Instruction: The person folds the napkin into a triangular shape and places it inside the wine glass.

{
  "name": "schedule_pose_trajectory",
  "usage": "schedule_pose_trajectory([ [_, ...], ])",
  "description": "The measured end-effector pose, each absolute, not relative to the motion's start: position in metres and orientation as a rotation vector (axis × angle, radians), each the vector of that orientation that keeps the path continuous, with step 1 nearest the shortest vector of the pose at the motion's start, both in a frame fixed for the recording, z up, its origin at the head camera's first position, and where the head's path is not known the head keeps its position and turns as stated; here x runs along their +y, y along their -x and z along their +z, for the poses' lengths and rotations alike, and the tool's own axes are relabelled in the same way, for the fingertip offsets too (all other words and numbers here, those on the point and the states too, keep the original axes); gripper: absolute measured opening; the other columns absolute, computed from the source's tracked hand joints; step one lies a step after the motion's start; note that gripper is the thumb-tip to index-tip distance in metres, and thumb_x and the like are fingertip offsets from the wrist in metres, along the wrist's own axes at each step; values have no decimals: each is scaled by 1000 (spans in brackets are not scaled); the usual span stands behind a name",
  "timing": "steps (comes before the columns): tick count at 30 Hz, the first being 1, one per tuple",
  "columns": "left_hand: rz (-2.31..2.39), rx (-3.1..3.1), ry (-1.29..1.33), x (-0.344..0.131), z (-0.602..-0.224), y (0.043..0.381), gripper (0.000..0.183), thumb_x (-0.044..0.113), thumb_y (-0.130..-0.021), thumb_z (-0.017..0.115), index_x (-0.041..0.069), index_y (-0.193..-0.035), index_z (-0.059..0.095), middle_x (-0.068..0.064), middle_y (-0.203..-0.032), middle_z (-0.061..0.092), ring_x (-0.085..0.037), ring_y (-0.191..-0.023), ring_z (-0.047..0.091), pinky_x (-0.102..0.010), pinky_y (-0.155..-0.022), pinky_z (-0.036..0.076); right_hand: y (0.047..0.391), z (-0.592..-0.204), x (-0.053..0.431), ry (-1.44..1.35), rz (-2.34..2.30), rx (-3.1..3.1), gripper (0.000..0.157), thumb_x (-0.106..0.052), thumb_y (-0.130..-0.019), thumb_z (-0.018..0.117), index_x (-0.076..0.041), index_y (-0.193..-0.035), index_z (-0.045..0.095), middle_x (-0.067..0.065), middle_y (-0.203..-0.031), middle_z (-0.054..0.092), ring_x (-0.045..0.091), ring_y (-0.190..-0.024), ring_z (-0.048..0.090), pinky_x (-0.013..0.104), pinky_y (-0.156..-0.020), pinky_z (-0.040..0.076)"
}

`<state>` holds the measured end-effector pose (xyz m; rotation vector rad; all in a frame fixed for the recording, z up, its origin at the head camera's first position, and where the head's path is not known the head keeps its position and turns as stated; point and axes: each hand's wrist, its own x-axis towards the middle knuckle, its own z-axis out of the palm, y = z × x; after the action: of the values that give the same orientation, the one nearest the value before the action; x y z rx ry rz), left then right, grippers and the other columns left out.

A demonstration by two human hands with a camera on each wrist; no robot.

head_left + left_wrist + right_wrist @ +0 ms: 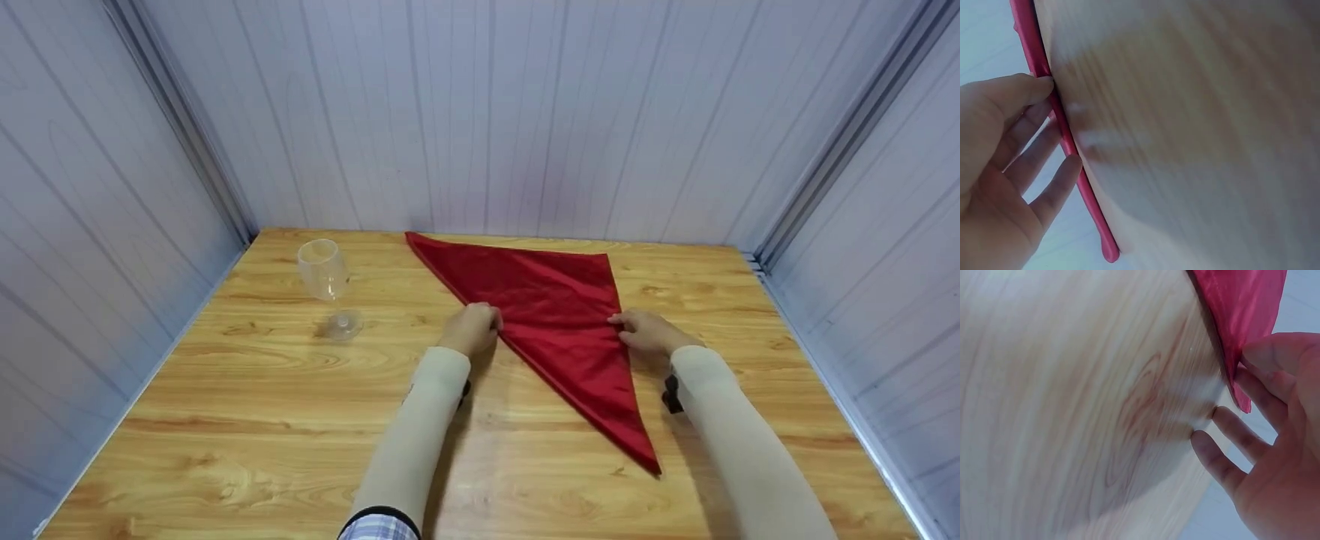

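Observation:
A shiny red cloth napkin (pixel 559 296), folded into a triangle, lies on the wooden table with its long edge running from back left to front right. Midway along that long edge, my left hand (pixel 471 328) pinches the fold; its wrist view has the thumb on the napkin edge (pixel 1094 208) and the other fingers spread along it. My right hand (pixel 651 335) pinches the right edge between thumb and index finger. In the right wrist view the napkin (pixel 1235 309) narrows below those fingertips, while the remaining fingers reach down to the tabletop.
A clear stemmed glass (pixel 324 271) stands at the back left of the table (pixel 262 420), its round foot toward me. Pale panelled walls (pixel 510 112) close off the back and both sides. Both forearms wear light sleeves.

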<state>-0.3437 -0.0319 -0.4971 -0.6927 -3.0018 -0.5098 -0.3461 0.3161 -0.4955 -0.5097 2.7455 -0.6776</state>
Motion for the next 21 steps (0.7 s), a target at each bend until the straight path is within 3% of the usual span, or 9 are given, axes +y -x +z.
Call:
schedule_pose_trajectory([
  [11,-152,-2956,879,-15,-492,323,15,19,-91,71,15,-105,73,-6,-102,65,-28,-97,64,-42,-83,52,347,-498,315,367,-847,2780,40,-8,-103,46,3,-141,51,29,-143,46,48,-134,40,58,-109,33],
  [21,72,-2873,1149,13,-493,296,18,27,-91,72,23,-109,71,1,-107,65,-21,-102,62,-41,-90,49,353,-508,318,305,-844,2830,45,-7,-101,42,8,-144,45,32,-146,42,48,-137,35,58,-111,30],
])
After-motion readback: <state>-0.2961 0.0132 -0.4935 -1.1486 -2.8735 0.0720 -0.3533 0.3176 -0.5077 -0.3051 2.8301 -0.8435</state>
